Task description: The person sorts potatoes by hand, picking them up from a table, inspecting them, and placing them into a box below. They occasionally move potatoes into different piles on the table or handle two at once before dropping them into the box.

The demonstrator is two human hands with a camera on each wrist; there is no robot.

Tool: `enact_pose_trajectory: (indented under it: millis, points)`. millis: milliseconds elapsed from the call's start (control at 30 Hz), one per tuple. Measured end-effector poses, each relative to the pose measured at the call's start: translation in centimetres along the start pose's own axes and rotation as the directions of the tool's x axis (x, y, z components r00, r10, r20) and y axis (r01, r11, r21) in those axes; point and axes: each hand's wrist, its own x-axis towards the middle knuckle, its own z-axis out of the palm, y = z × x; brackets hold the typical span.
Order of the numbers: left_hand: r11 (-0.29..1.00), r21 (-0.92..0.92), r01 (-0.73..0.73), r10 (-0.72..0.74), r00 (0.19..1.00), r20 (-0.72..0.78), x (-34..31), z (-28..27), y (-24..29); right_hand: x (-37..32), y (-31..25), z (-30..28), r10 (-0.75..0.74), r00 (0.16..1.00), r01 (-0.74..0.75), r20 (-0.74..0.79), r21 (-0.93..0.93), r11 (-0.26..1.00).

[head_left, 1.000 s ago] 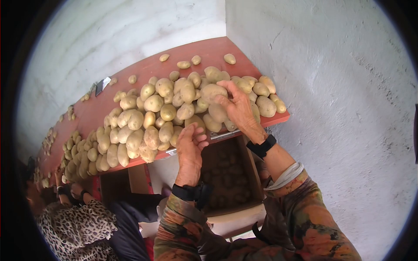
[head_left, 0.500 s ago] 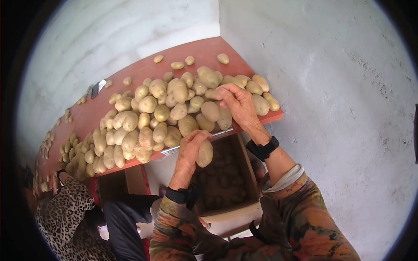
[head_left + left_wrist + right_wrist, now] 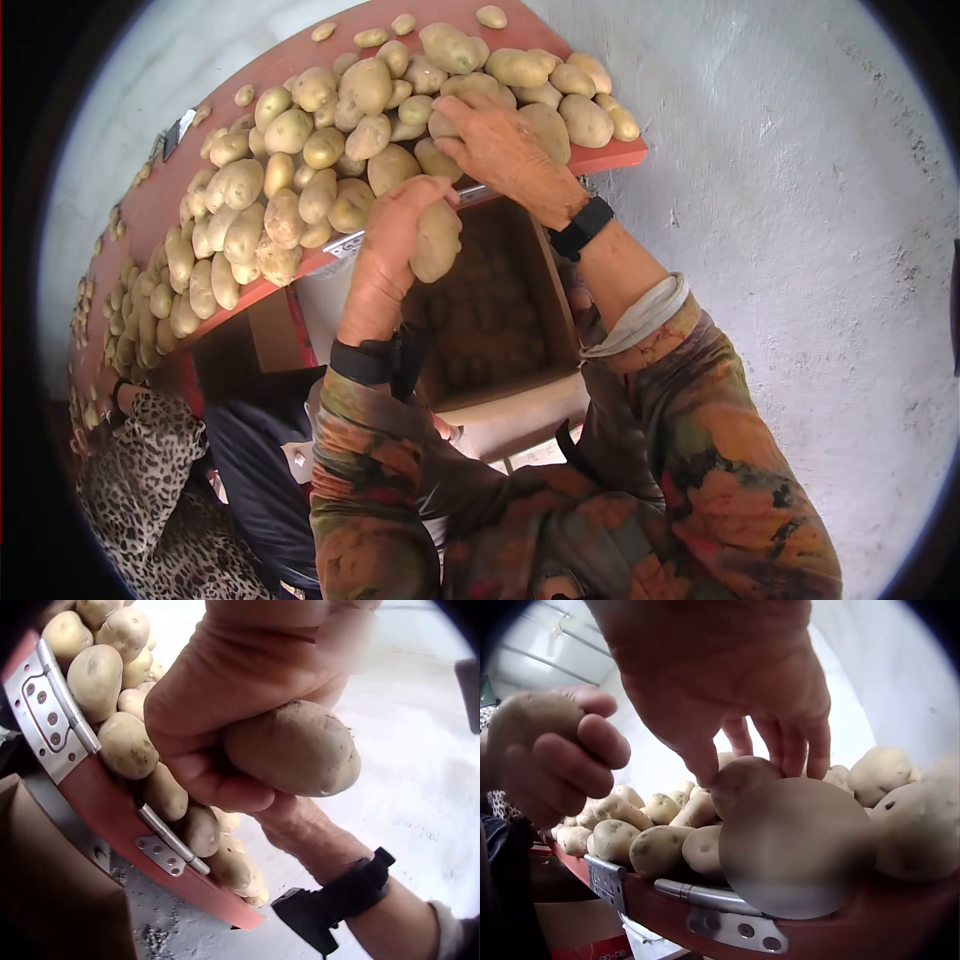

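Observation:
My left hand (image 3: 385, 235) grips a brown oval potato (image 3: 436, 243) just off the front edge of the red table. The left wrist view shows fingers curled round this potato (image 3: 296, 750), its rounded end sticking out. Above the right part of the potato pile (image 3: 290, 180), my right hand (image 3: 510, 150) reaches down with bent fingers. In the right wrist view its thumb and fingers pinch another potato (image 3: 739, 780) from above. A larger potato (image 3: 799, 847) lies in front of that one, close to the table edge.
An open cardboard box (image 3: 562, 300) with potatoes inside stands below the table edge. Metal hinges (image 3: 56, 716) line the red table (image 3: 632, 153). At left sits another person in a leopard-print top (image 3: 150, 490). A grey wall (image 3: 760, 200) rises at right.
My left hand, without a potato a second ago, now holds one. The right hand has let go of a big potato and gone to another in the pile. The head view has tilted down.

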Motion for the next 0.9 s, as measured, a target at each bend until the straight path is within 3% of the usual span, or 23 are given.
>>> enact_pose_trajectory:
  millis: [67, 167, 267, 333, 367, 433, 467, 500, 533, 567, 600, 633, 700, 900]
  points:
    - [0.982, -0.184, 0.044, -0.048, 0.999, -0.013, 0.1, 0.0, 0.2, 0.2, -0.2, 0.3, 0.0, 1.0, 0.0, 0.023, -0.028, 1.0]
    - [0.951, -0.297, 0.085, -0.078, 0.996, 0.034, -0.1, -0.5, 0.7, 0.4, -0.1, 1.1, 0.002, 0.998, 0.007, 0.061, -0.159, 0.987]
    - [0.961, -0.266, 0.08, -0.085, 0.996, -0.009, 0.0, -0.6, 0.7, 0.3, -0.2, 1.3, -0.024, 1.0, 0.027, 0.02, -0.175, 0.984]
    - [0.965, -0.25, 0.078, -0.08, 0.997, 0.0, -0.1, -0.7, 0.5, 0.6, 0.2, 1.0, 0.031, 0.999, -0.034, 0.041, 0.062, 0.997]
    - [0.969, -0.234, 0.078, -0.078, 0.997, 0.012, -0.1, -0.8, 0.6, 0.9, 0.3, 0.7, 0.022, 0.999, -0.024, 0.034, 0.059, 0.998]
    - [0.974, -0.22, 0.046, -0.044, 0.999, 0.012, -0.3, -0.7, 0.5, 1.5, 0.6, 0.1, 0.159, 0.985, -0.172, 0.071, 0.262, 0.95]
    - [0.977, -0.209, 0.03, -0.029, 1.0, 0.011, -0.4, -0.7, 0.6, 2.0, 0.6, 0.0, 0.181, 0.981, -0.154, -0.064, 0.298, 0.942]
    - [0.978, -0.207, 0.012, -0.01, 1.0, 0.012, -0.3, -0.6, 0.7, 2.5, 0.3, -0.7, 0.167, 0.983, -0.137, -0.077, 0.295, 0.946]
    - [0.985, -0.17, 0.022, -0.022, 1.0, -0.001, -0.3, -0.5, 0.8, 2.8, 0.1, -1.4, 0.417, 0.908, -0.358, 0.041, 0.591, 0.723]
    - [0.991, -0.133, 0.035, -0.037, 0.999, -0.014, -0.4, -0.4, 0.9, 3.1, -0.1, -2.1, 0.584, 0.777, -0.51, 0.237, 0.78, 0.363]
    - [0.989, -0.147, 0.034, -0.037, 0.999, -0.019, -0.5, -0.2, 1.0, 2.9, 0.2, -2.2, 0.562, 0.776, -0.437, 0.286, 0.886, 0.152]
    - [0.989, -0.145, 0.024, -0.027, 0.999, -0.017, -0.5, -0.3, 0.9, 2.8, 0.5, -2.0, 0.558, 0.781, -0.43, 0.279, 0.889, 0.158]
    - [0.994, -0.097, 0.053, -0.049, 0.998, 0.045, -0.1, -0.6, 0.3, 2.8, 0.7, -1.9, 0.492, 0.784, -0.368, 0.379, 0.922, -0.123]
    - [0.992, -0.127, -0.012, 0.01, 1.0, -0.02, 0.1, -0.8, 0.4, 2.7, -0.5, -1.2, 0.486, 0.752, -0.474, 0.445, 0.878, -0.071]
